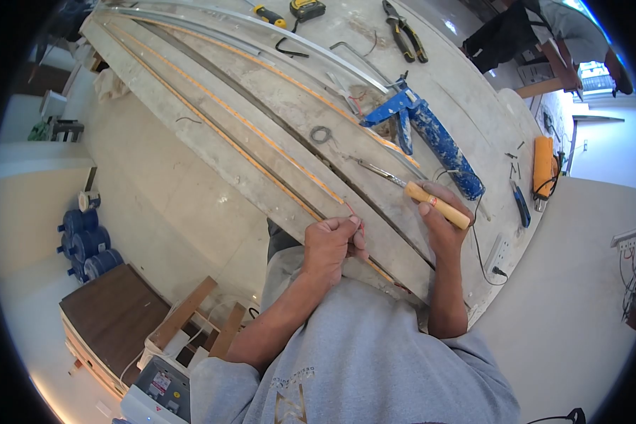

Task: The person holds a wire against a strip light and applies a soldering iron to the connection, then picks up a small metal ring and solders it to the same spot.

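In my right hand (446, 225) is a soldering iron (431, 201), held by its wooden handle, its metal tip pointing left over the workbench (396, 205). The fingers of my left hand (328, 247) pinch a thin red wire (352, 210) at the end of an orange LED strip (261, 145). That strip lies along a long pale board. A second LED strip (219, 132) runs beside it and passes under my left hand. Between the iron's tip and the strips lies a small coil of grey wire (321, 134). The iron's tip is apart from the red wire.
A blue caulking gun (431, 138), pliers (405, 32), a screwdriver (269, 15) and a tape measure (307, 8) lie farther back. To the right are a utility knife (521, 205), an orange tool (543, 168) and a power strip (498, 256). Another person (516, 35) stands beyond the bench.
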{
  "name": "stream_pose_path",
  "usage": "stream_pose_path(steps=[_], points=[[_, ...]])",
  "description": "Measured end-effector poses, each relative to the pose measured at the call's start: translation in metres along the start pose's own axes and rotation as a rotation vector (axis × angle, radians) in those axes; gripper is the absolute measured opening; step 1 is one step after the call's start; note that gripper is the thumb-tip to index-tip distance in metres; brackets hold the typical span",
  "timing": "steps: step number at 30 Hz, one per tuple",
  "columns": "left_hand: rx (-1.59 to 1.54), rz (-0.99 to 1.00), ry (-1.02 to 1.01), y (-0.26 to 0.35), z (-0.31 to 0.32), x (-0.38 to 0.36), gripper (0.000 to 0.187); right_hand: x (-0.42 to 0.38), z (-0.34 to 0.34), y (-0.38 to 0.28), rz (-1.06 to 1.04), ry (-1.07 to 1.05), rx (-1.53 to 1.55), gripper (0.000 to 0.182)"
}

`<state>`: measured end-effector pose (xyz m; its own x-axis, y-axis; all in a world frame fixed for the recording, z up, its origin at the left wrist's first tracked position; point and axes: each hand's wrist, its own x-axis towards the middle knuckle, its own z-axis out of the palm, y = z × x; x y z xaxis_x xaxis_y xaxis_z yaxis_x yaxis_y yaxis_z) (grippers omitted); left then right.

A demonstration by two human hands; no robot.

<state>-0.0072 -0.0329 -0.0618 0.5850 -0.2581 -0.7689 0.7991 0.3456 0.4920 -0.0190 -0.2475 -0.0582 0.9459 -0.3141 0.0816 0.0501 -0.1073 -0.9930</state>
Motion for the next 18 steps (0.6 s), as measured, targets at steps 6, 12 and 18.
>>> stream_pose_path(steps=[6,12,18], points=[[-0.004,-0.004,0.006,0.001,0.0006,-0.0005,0.021,0.0023,-0.0006,0.0019,-0.04,-0.016,-0.011,0.032],[-0.004,-0.006,0.006,0.0008,0.0004,-0.0007,0.021,0.0013,-0.0029,0.0017,-0.03,-0.013,0.016,0.032],[-0.015,0.004,0.011,0.0038,0.0027,-0.0026,0.02,0.0011,-0.002,-0.0015,-0.03,-0.03,-0.015,0.031]])
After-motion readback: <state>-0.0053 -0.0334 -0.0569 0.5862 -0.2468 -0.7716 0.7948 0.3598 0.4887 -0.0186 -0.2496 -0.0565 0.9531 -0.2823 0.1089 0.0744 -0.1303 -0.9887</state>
